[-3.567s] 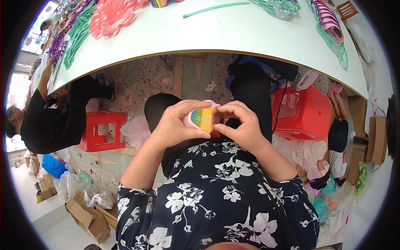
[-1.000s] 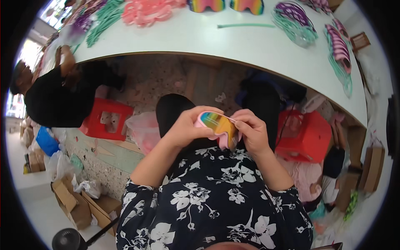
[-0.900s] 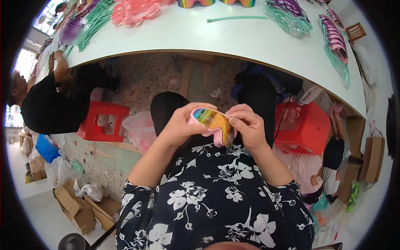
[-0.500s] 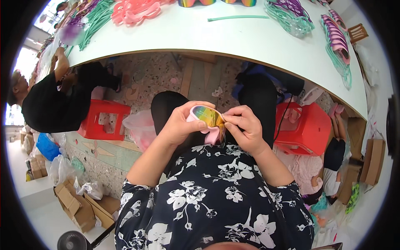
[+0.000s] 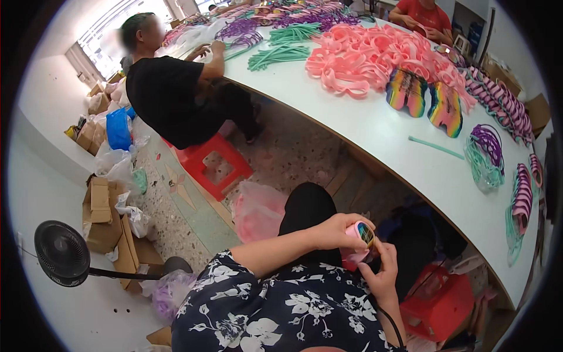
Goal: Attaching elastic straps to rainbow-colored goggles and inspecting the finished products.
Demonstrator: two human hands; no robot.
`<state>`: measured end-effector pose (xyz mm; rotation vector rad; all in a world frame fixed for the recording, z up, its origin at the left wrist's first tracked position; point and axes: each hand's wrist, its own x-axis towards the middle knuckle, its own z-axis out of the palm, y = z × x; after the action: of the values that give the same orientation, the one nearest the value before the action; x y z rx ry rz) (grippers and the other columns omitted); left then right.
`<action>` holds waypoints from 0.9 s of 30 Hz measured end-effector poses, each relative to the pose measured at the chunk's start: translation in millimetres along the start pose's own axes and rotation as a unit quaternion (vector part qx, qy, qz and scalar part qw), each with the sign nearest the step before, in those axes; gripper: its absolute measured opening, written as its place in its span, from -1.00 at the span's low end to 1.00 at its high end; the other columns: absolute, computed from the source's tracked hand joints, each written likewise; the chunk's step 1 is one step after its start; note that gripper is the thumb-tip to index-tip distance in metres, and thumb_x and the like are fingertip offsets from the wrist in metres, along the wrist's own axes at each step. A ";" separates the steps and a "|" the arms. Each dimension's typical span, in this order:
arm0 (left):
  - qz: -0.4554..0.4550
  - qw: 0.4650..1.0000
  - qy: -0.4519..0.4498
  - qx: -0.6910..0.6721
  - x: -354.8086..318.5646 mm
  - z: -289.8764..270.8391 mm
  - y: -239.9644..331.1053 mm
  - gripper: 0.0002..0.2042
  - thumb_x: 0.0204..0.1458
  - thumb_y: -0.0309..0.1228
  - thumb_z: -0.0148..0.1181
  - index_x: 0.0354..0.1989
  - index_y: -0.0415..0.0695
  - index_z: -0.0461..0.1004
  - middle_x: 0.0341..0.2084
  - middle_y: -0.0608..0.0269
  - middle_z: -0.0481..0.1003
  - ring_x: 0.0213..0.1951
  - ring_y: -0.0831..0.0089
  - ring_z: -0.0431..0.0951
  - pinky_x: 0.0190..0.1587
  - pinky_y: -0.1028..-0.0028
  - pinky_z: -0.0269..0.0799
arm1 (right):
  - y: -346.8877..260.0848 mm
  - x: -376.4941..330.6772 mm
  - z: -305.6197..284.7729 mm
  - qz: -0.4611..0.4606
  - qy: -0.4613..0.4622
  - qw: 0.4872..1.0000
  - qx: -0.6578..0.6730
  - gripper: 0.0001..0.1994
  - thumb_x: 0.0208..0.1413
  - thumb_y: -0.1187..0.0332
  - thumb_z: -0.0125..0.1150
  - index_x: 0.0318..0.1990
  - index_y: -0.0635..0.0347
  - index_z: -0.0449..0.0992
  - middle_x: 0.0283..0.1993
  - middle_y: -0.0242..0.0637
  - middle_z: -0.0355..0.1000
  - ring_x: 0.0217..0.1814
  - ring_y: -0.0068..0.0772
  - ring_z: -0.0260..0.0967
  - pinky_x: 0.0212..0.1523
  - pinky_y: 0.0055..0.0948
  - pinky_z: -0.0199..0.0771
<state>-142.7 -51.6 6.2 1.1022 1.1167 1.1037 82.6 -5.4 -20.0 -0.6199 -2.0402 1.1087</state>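
Above my lap I hold a pair of pink goggles (image 5: pixel 356 256) with a shiny rainbow lens (image 5: pixel 366 233). My left hand (image 5: pixel 336 232) is closed round one side of the frame, thumb and fingers on its rim. The fingers of my right hand (image 5: pixel 382 271) pinch the other side, by the lens edge. The goggles are tilted, and part of them is hidden behind my fingers. On the white table (image 5: pixel 281 91) ahead lie a heap of pink frames or bands (image 5: pixel 375 56), rainbow lens sheets (image 5: pixel 406 94) and a single green strap (image 5: pixel 435 146).
At the table's right lie a purple and green strap bundle (image 5: pixel 485 157) and a stack of pink goggles (image 5: pixel 522 202). Two people sit at the table. Red stools (image 5: pixel 220 167) stand below, with a pink plastic bag (image 5: pixel 258 211), cartons (image 5: pixel 105 217) and a black fan (image 5: pixel 61 252) to the left.
The view has swung left and up, so the hands appear lower and further right, with more of the table showing. Both hands still grip the goggles, which now appear more edge-on.
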 end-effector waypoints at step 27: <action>0.193 0.824 -0.151 0.511 22.8 -27.3 50.1 -0.52 -0.15 0.00 0.42 -0.25 -0.19 0.61 -0.26 0.08 0.48 -0.22 0.12 0.53 -0.21 0.25 0.47 | 1.4 17.7 -15.2 -0.020 -0.022 1.000 -0.004 -0.49 -0.36 0.35 0.61 -0.14 0.25 0.58 -0.14 -0.15 0.52 -0.15 -0.25 0.50 -0.12 -0.36 0.53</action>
<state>-172.1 -20.8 50.6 2.3418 1.2668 0.5113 83.5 15.2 -9.1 -0.5608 -2.0858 1.1000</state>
